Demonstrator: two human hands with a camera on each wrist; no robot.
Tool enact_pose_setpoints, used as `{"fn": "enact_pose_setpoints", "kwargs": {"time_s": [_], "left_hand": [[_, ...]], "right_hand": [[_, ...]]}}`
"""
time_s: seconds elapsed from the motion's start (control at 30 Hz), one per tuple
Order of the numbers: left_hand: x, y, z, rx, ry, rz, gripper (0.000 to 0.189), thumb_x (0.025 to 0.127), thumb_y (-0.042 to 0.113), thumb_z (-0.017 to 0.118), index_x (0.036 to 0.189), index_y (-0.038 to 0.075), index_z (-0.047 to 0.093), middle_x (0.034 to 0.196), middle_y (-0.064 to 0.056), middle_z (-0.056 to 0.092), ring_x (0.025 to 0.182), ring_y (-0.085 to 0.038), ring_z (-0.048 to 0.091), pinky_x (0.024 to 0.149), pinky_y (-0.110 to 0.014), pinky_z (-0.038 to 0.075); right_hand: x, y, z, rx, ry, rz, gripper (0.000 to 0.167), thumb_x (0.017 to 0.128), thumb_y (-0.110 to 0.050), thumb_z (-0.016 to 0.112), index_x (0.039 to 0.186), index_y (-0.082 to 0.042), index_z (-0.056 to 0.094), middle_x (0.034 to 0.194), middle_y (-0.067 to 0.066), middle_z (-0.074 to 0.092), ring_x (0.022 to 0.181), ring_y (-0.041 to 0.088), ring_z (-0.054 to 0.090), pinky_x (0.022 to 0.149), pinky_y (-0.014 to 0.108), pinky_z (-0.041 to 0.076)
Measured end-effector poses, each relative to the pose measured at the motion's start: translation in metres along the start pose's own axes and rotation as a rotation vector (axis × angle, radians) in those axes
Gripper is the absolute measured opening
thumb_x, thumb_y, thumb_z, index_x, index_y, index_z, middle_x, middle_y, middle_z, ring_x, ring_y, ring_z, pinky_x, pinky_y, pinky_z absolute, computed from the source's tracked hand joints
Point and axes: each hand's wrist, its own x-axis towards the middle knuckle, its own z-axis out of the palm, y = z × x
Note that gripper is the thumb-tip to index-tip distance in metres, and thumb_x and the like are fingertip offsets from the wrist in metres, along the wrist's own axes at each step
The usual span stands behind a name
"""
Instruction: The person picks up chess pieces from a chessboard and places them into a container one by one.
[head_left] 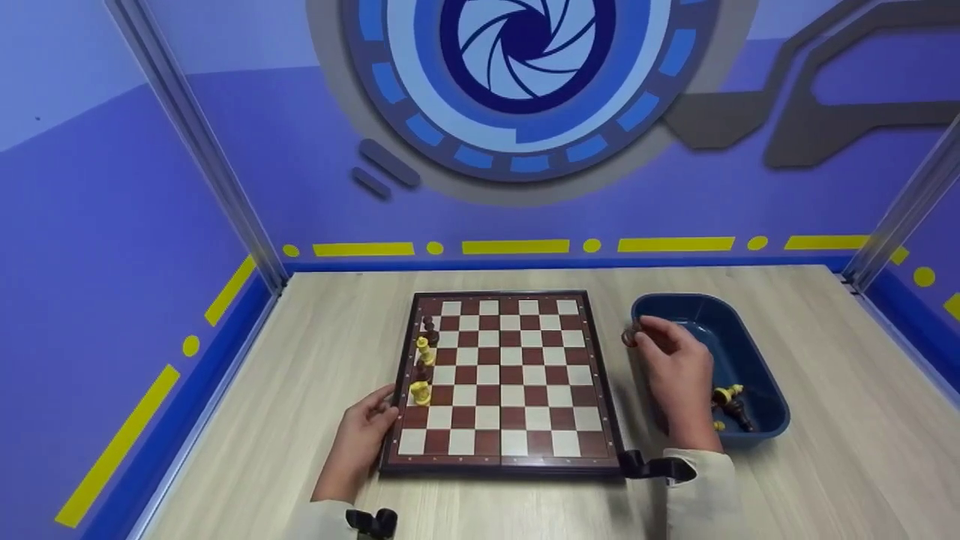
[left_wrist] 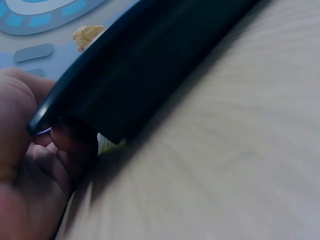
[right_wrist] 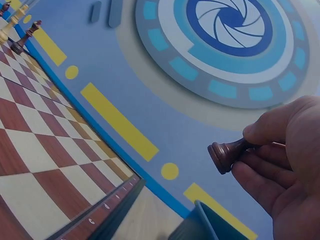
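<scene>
A chessboard (head_left: pixel 523 375) lies flat on the table. My left hand (head_left: pixel 362 439) grips its left edge, and in the left wrist view fingers (left_wrist: pixel 75 140) curl under the board's dark rim (left_wrist: pixel 145 60). Along the left column stand a dark king-like piece (head_left: pixel 430 331), a yellow crowned piece (head_left: pixel 425 351), another dark piece (head_left: pixel 422 372) and a yellow knight (head_left: pixel 421 393). Over the left rim of the blue bin (head_left: pixel 724 337), my right hand (head_left: pixel 679 371) pinches a dark brown chess piece (right_wrist: pixel 229 154). Its base points away from the fingers; the top is hidden in them.
Inside the bin's near end lie more chess pieces, among them a yellow one (head_left: pixel 726 394) and a dark one (head_left: pixel 740 415). The bin stands right of the board on the wooden table (head_left: pixel 832 375). Printed wall panels (head_left: pixel 247 150) enclose the back and sides.
</scene>
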Motion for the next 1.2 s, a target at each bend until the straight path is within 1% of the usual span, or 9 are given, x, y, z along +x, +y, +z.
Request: {"fn": "enact_pose_setpoints", "kwargs": {"time_s": [0.17, 0.37, 0.47, 0.7, 0.87, 0.97, 1.03, 1.13, 1.2], "left_hand": [[0.000, -0.002, -0.001, 0.023, -0.014, 0.061, 0.043, 0.095, 0.002, 0.057, 0.136, -0.005, 0.050, 0.097, -0.009, 0.054, 0.082, -0.008, 0.057, 0.072, -0.020, 0.051], [-0.001, -0.002, -0.001, 0.001, -0.015, 0.050, 0.043, 0.095, 0.002, 0.056, 0.137, -0.006, 0.049, 0.097, -0.010, 0.054, 0.079, -0.007, 0.056, 0.070, -0.021, 0.052], [-0.001, -0.002, -0.001, -0.011, -0.009, 0.038, 0.043, 0.095, 0.001, 0.056, 0.136, -0.005, 0.050, 0.096, -0.009, 0.054, 0.079, -0.007, 0.056, 0.069, -0.021, 0.051], [0.000, -0.002, -0.002, -0.009, -0.018, 0.048, 0.043, 0.095, 0.002, 0.056, 0.137, -0.006, 0.049, 0.096, -0.008, 0.054, 0.079, -0.006, 0.055, 0.070, -0.020, 0.051], [-0.001, -0.001, -0.001, -0.018, -0.021, 0.055, 0.043, 0.095, 0.003, 0.056, 0.136, -0.006, 0.049, 0.096, -0.008, 0.055, 0.079, -0.005, 0.056, 0.070, -0.021, 0.051], [-0.002, -0.001, -0.001, -0.017, -0.017, 0.043, 0.043, 0.095, 0.002, 0.056, 0.137, -0.005, 0.050, 0.097, -0.009, 0.055, 0.080, -0.006, 0.057, 0.071, -0.021, 0.052], [-0.002, -0.001, -0.001, -0.008, -0.018, 0.038, 0.043, 0.096, 0.003, 0.056, 0.138, -0.005, 0.049, 0.099, -0.010, 0.054, 0.082, -0.008, 0.057, 0.072, -0.021, 0.052], [-0.001, -0.002, -0.001, -0.003, -0.016, 0.022, 0.044, 0.096, 0.003, 0.054, 0.139, -0.004, 0.048, 0.101, -0.011, 0.054, 0.086, -0.009, 0.057, 0.073, -0.021, 0.052], [-0.001, -0.003, -0.001, -0.003, -0.014, 0.019, 0.044, 0.097, 0.003, 0.054, 0.139, -0.004, 0.047, 0.103, -0.011, 0.054, 0.087, -0.010, 0.057, 0.074, -0.021, 0.052]], "right_hand": [[0.001, 0.004, -0.005, 0.000, 0.013, 0.042, 0.027, 0.093, -0.021, 0.065, 0.118, -0.013, 0.069, 0.110, 0.004, 0.071, 0.087, -0.009, 0.059, 0.076, 0.006, 0.044], [0.003, 0.009, -0.010, -0.008, 0.040, 0.058, 0.027, 0.091, -0.018, 0.067, 0.117, -0.011, 0.070, 0.108, 0.006, 0.072, 0.084, -0.012, 0.057, 0.074, 0.006, 0.044], [0.003, 0.010, -0.012, -0.026, 0.038, 0.082, 0.027, 0.092, -0.019, 0.066, 0.117, -0.012, 0.070, 0.110, 0.006, 0.071, 0.085, -0.011, 0.057, 0.075, 0.007, 0.044], [0.004, 0.013, -0.018, -0.077, 0.018, 0.120, 0.025, 0.093, -0.021, 0.064, 0.117, -0.015, 0.070, 0.110, 0.004, 0.071, 0.085, -0.007, 0.060, 0.072, 0.006, 0.044], [0.005, 0.016, -0.019, -0.108, 0.018, 0.115, 0.025, 0.092, -0.017, 0.064, 0.116, -0.013, 0.071, 0.108, 0.007, 0.072, 0.079, -0.012, 0.056, 0.068, 0.006, 0.043], [0.005, 0.018, -0.020, -0.124, 0.020, 0.103, 0.025, 0.091, -0.015, 0.064, 0.115, -0.013, 0.071, 0.107, 0.007, 0.072, 0.077, -0.014, 0.054, 0.068, 0.006, 0.043], [0.006, 0.018, -0.020, -0.140, 0.028, 0.093, 0.025, 0.091, -0.015, 0.064, 0.114, -0.013, 0.072, 0.106, 0.007, 0.073, 0.080, -0.009, 0.057, 0.069, 0.009, 0.044], [0.006, 0.018, -0.019, -0.162, 0.036, 0.092, 0.026, 0.089, -0.018, 0.064, 0.114, -0.014, 0.072, 0.105, 0.007, 0.073, 0.088, 0.005, 0.064, 0.075, 0.017, 0.045], [0.006, 0.018, -0.020, -0.166, 0.036, 0.098, 0.027, 0.089, -0.021, 0.065, 0.115, -0.014, 0.072, 0.106, 0.007, 0.073, 0.093, 0.013, 0.064, 0.078, 0.022, 0.045]]}}
